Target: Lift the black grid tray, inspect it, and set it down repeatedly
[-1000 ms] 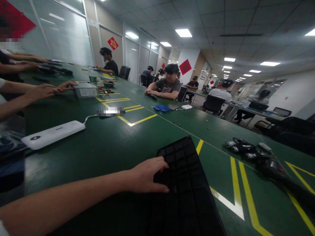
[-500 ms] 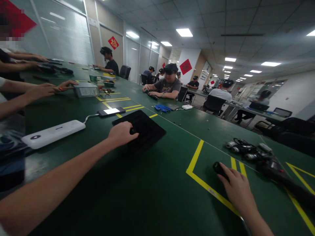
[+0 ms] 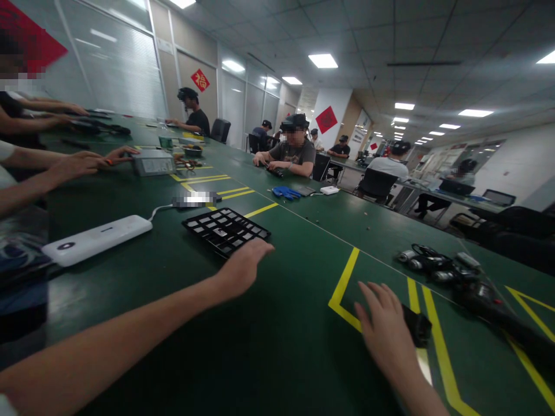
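Observation:
My left hand [image 3: 245, 267] has its fingers stretched to the right, at the near edge of a black panel [image 3: 223, 226] with a grid of light squares. The hand overlaps that edge in view; whether it touches is unclear. On the right, my right hand [image 3: 384, 323] is open, fingers apart over the green table [image 3: 299, 335]. Just right of it sits a small black block-like object [image 3: 420, 326], partly hidden behind the hand. A pale strip [image 3: 424, 364] shows below that object, beside my wrist.
A white elongated device [image 3: 99, 238] is cabled to a phone-like device [image 3: 197, 199]. A grey box [image 3: 154, 162] lies near another person's hands [image 3: 82, 162]. Blue gloves [image 3: 286, 192] are farther back. Cables and metal cylinders [image 3: 437, 266] lie at right, among yellow tape lines.
The black panel has shifted left and now shows its grid side. My left hand has moved right and down and opened. My right hand has let go of the black object.

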Tool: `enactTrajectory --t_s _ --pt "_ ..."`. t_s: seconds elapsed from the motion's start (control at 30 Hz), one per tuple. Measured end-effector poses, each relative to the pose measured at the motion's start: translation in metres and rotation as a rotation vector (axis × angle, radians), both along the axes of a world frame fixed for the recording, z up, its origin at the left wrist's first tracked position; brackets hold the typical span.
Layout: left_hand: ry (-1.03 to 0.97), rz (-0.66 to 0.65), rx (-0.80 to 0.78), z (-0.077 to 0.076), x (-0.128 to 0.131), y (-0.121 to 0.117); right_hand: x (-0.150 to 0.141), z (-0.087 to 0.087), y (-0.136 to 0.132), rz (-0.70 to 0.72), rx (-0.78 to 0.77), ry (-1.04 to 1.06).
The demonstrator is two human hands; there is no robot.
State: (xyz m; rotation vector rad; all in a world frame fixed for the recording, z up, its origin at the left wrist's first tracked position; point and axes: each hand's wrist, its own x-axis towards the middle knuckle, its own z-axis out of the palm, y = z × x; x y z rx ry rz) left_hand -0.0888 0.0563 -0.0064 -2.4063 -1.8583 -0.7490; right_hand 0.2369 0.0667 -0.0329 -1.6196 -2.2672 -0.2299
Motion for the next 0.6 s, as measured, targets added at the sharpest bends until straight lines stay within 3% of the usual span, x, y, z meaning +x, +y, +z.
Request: enactTrajectory --t_s 0.07,0.13,0.23,0.3,0.4,0.53,0.6 --pt "-0.032 -0.285 -0.118 -0.013 0.027 -0.012 -0.031 0.001 -0.02 0.137 -0.177 0.013" --pt "-0.037 -0.43 -0.215 -0.02 0.043 -0.019 -0.056 0.001 -0.04 0.289 -0.323 -0.035" --pt "-0.026 -0.456 -0.264 -0.019 0.049 -0.02 -0.072 0.002 -0.055 0.4 -0.441 -0.12" --pt "0.002 -0.442 -0.221 -0.013 0.049 -0.022 -0.068 0.005 -0.052 0.408 -0.425 -0.135" --pt "0.055 -0.501 -0.165 -0.002 0.056 -0.037 -0.042 0.009 -0.03 0.293 -0.292 -0.136" --pt "0.087 -0.713 -0.279 0.008 0.075 -0.068 0.014 0.005 0.003 -0.098 -0.072 -0.174" --pt "0.089 -0.757 -0.301 0.01 0.081 -0.075 0.035 -0.001 0.012 -0.247 -0.081 -0.205"
